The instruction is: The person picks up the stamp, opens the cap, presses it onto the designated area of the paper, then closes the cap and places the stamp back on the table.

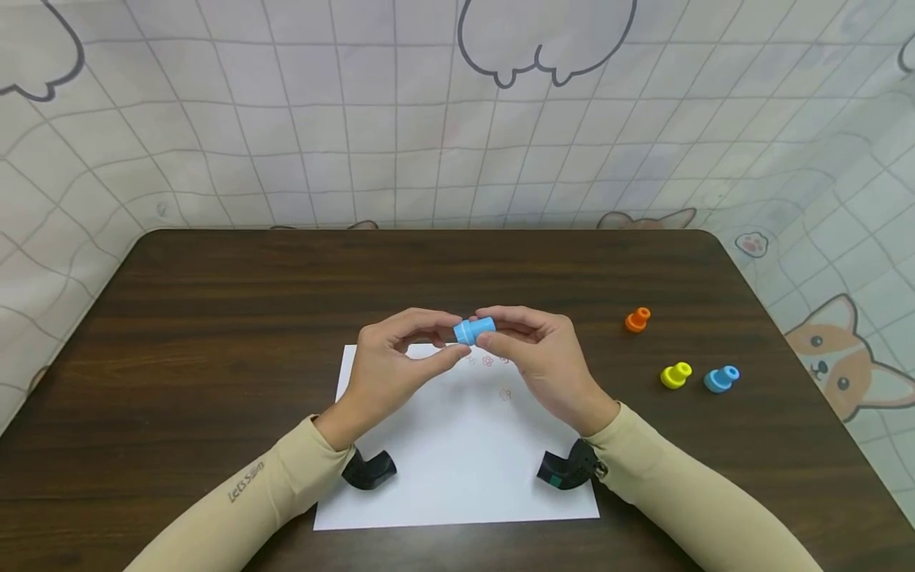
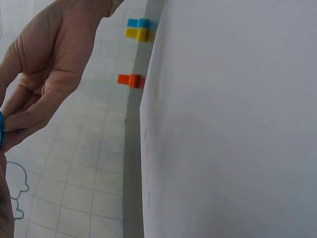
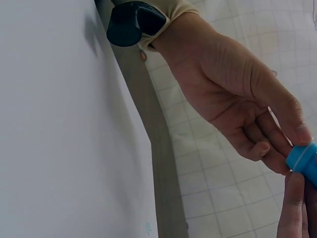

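Note:
A small blue stamp (image 1: 475,330) lies sideways in the air over the far edge of a white sheet of paper (image 1: 457,477). My left hand (image 1: 396,357) pinches its wider, left end, where a pale line runs round it, between thumb and fingers. At the narrower, right end, the thumb and fingers of my right hand (image 1: 539,349) grip it. Below the hands, the paper bears small reddish flower prints (image 1: 488,361) and a fainter orange print (image 1: 505,394). A tiny blue-green print (image 2: 149,199) shows in the left wrist view.
To the right of the paper, an orange stamp (image 1: 638,319), a yellow stamp (image 1: 675,375) and another blue stamp (image 1: 722,379) stand on the dark wooden table (image 1: 214,357). A white grid-patterned cloth (image 1: 357,119) hangs behind the table and at its sides.

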